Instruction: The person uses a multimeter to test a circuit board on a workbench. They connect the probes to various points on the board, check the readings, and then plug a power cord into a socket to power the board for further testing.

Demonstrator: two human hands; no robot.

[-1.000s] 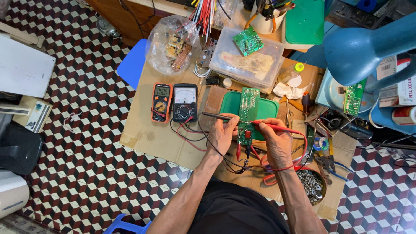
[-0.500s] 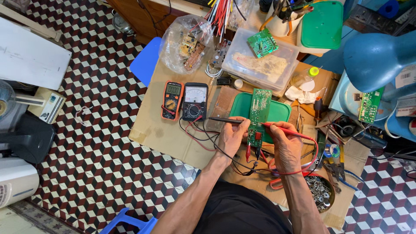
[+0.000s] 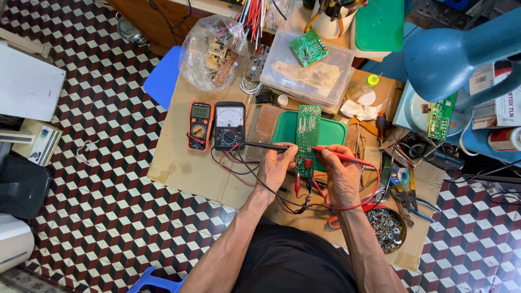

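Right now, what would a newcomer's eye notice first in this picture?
Centre stage, the left hand holds a black probe and the right hand a red probe against a long green circuit board. Left of them lie two meters, orange and black.

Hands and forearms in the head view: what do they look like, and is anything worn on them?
Both the left hand and the right hand are bare: no gloves, rings, watch or wristband show. The forearms are uncovered all the way down to the bottom edge of the picture, with no sleeves visible. Below them, dark clothing covers the person's lap.
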